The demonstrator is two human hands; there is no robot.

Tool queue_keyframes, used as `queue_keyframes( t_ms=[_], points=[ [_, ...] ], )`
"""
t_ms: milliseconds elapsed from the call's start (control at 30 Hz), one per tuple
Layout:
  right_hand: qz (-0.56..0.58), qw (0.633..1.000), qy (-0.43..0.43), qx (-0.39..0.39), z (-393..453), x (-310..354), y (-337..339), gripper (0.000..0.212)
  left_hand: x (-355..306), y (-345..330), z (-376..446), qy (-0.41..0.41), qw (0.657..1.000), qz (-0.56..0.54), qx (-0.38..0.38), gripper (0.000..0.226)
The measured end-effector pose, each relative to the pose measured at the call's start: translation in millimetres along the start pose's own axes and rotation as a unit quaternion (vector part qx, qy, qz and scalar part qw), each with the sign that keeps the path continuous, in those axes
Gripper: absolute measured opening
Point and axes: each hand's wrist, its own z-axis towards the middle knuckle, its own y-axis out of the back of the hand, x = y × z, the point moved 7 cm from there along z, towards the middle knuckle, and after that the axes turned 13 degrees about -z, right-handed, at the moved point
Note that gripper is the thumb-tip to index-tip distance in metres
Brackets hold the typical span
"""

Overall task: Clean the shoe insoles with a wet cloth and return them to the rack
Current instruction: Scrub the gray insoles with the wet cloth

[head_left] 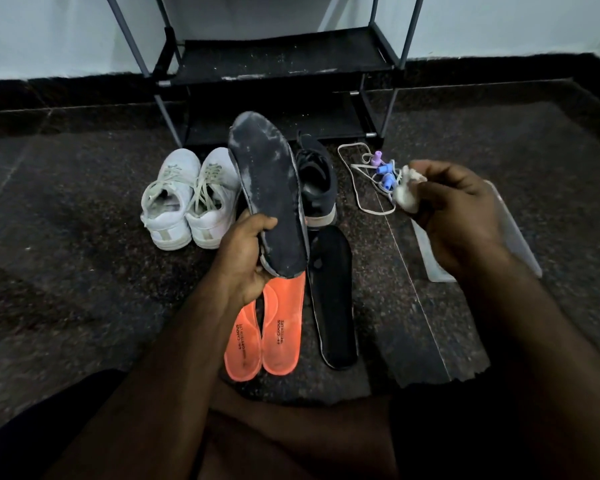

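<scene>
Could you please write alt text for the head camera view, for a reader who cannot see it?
A person's left hand holds up a dusty dark insole while the right hand grips a balled white cloth. On the floor lie two orange insoles, a black insole, white sneakers and a black shoe before an empty rack.

Bare floor (66, 202) lay open to the far left and right. The way to the rack (274, 60) was crowded: white sneakers (187, 202), a black shoe (317, 181) and cords (368, 174) stood before it, with orange insoles (264, 334) and a black insole (333, 299) nearer.
</scene>
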Motion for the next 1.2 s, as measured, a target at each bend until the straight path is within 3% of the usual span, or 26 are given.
queue_keyframes(
  t_ms=[133,267,400,500,667,767,967,1033,1100,1133,1200],
  points=[
    [-0.019,0.998,-0.023,0.052,-1,-19,-24,0.014,18,-12,-9,0.037,0.998,0.025,0.047,0.04],
    [-0.103,0.992,0.039,0.055,-2,-31,-45,0.011,39,-26,-22,0.066,0.988,0.095,0.097,0.021],
    [-0.187,0.978,0.053,0.08,-9,-45,-57,0.02,49,-21,-24,0.095,0.978,0.162,0.086,0.009],
    [-0.265,0.957,0.08,0.088,-16,-49,-64,0.021,44,-19,-22,0.08,0.983,0.146,0.073,0.016],
    [-0.252,0.956,0.057,0.139,-20,-51,-68,0.025,32,-13,-13,0.119,0.992,0.012,0.044,0.032],
    [-0.221,0.958,0.052,0.177,-25,-44,-70,0.02,25,-7,-7,0.103,0.994,0.01,0.016,0.035],
    [-0.174,0.978,0.086,0.08,-6,-25,-52,0.022,31,-14,-14,0.094,0.993,0.056,0.034,0.036],
    [-0.284,0.942,0.154,0.089,-9,-25,-58,0.023,32,-16,-16,0.092,0.993,0.051,0.044,0.038],
    [-0.426,0.866,0.237,0.107,-20,-26,-71,0.028,32,-20,-18,0.099,0.993,0.033,0.057,0.035],
    [-0.456,0.846,0.259,0.101,-22,-25,-73,0.032,32,-21,-19,0.104,0.992,0.031,0.064,0.035],
    [-0.463,0.84,0.279,0.055,-18,-17,-69,0.032,31,-22,-19,0.105,0.991,0.039,0.075,0.039]
  ],
)
